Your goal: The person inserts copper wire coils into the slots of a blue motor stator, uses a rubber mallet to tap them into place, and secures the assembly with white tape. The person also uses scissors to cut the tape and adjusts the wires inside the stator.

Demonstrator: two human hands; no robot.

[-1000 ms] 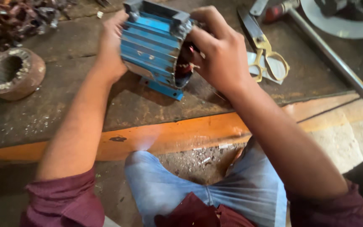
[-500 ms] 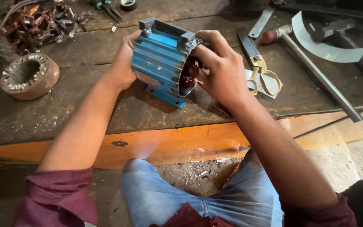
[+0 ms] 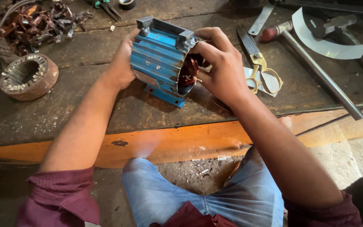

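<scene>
At the far left of the dark, worn workbench [image 3: 85, 105] lies a rusty ring-shaped stator core [image 3: 28, 76], with a heap of tangled copper scrap [image 3: 38, 23] behind it. The person's left hand [image 3: 122, 63] is cupped flat against the far end of a blue finned motor housing [image 3: 160, 61], which rests tilted on the bench near the middle, its mounting foot touching the wood. The housing is ribbed along its length, with grey lugs on top and reddish windings visible inside its open end. The right hand [image 3: 221, 67] covers that opening, fingers curled over the rim and reaching in. Just to the right lie yellow-handled scissors [image 3: 259, 67] and a hammer [image 3: 311, 63].
</scene>
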